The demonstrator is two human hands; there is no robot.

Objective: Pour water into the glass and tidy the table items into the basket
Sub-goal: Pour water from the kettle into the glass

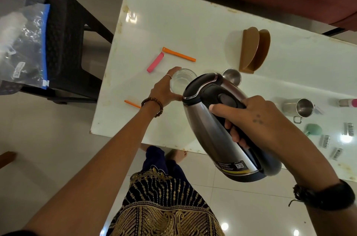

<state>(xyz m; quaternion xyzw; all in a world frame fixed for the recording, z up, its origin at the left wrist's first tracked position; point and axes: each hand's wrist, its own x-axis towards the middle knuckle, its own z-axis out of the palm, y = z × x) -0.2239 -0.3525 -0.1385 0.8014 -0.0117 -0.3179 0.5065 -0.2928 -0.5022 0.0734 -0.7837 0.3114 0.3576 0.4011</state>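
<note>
My left hand (164,88) is wrapped around a clear glass (181,81) standing on the white table (193,23). My right hand (253,119) grips the handle of a steel and black electric kettle (216,117), tilted with its lid end right against the glass rim. Whether water flows is hidden by the kettle. On the table lie a pink bag clip (155,62), a long orange clip (178,54) and a second orange clip (132,103) partly behind my left wrist. No basket is in view.
A brown napkin holder (254,50) stands at the back. A steel bowl (232,76) sits behind the kettle. At the right are a steel mug (303,108), a green object (311,129), several small packets (348,129) and a pink-capped bottle (347,102). A dark chair (71,42) stands left.
</note>
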